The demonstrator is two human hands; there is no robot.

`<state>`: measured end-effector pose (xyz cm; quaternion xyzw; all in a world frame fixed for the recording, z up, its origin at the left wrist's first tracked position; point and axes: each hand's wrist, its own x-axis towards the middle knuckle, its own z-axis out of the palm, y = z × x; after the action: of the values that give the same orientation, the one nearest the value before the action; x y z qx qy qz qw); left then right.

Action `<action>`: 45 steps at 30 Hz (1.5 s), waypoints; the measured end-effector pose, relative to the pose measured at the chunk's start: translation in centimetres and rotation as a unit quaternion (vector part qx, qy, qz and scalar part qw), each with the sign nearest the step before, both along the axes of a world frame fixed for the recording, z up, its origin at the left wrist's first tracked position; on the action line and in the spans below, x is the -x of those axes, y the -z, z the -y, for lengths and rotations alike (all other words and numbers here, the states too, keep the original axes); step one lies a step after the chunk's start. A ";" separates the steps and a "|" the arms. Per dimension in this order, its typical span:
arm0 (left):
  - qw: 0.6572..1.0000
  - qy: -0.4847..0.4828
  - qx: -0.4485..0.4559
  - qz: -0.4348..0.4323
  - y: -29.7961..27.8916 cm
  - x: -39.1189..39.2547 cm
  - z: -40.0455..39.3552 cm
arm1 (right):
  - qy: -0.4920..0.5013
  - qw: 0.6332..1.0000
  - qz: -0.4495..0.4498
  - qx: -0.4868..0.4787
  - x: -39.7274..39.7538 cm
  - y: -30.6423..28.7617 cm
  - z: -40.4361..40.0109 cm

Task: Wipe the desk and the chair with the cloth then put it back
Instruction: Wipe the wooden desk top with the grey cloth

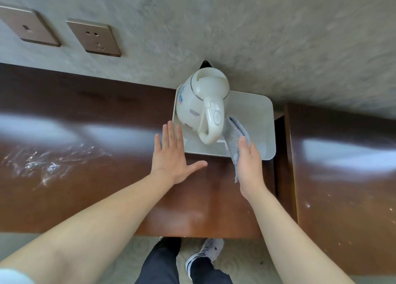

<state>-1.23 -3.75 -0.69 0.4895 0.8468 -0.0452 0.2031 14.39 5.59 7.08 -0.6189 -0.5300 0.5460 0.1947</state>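
A glossy brown wooden desk [85, 146] runs along the grey wall. My right hand [249, 168] grips a grey-blue cloth [234, 133], which hangs over the front edge of a white tray [259, 120] beside the kettle's handle. My left hand [171, 155] lies flat and open on the desk, fingers spread, its fingertips touching the tray's left front corner. White smears and specks [47, 163] mark the desk's left part. No chair is in view.
A white electric kettle [203, 103] stands on the tray against the wall. Two bronze wall sockets [94, 38] sit above the desk at the left. A second brown surface [342, 176] adjoins on the right across a gap. My feet [205, 256] stand on pale carpet below.
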 end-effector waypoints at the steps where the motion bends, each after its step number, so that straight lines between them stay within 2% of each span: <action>1: 1.000 0.012 0.009 -0.005 -0.3 0.0 1.1 | 0.001 1.000 -0.001 0.000 0.1 -0.4 0.8; 13: 0.998 -0.005 0.056 -0.026 -5.7 -1.1 17.3 | 0.028 0.997 -0.072 0.003 -0.3 -2.5 11.4; 18: 0.997 -0.043 0.047 -0.038 -8.6 -0.2 23.5 | 0.046 0.994 -0.087 0.043 0.9 -4.5 16.1; 24: 0.991 -0.130 0.004 -0.033 -10.3 3.9 28.7 | 0.014 0.994 -0.093 0.048 4.6 -6.6 19.6; 28: 0.985 -0.172 0.015 -0.003 -9.4 9.0 31.4 | 0.022 0.994 -0.092 0.053 8.6 -6.1 21.4; 35: 0.985 -0.161 0.045 0.051 -5.2 20.8 35.8 | 0.012 0.996 -0.055 0.071 16.4 -2.1 25.8; 39: 0.985 -0.154 0.064 0.039 -2.7 27.7 36.2 | 0.068 0.995 -0.043 0.067 21.0 -0.2 26.1; 42: 0.986 -0.152 0.063 0.034 -0.9 31.9 36.1 | 0.102 0.994 -0.032 0.019 23.8 0.2 25.1; 45: 0.988 -0.144 0.044 0.018 0.8 34.3 35.7 | 0.112 0.990 -0.009 -0.084 25.4 0.2 23.8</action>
<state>-35.52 -39.43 -1.47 0.3537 0.9020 -0.0436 0.2438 -10.99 -18.24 6.90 -0.6512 -0.4993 0.4799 0.3105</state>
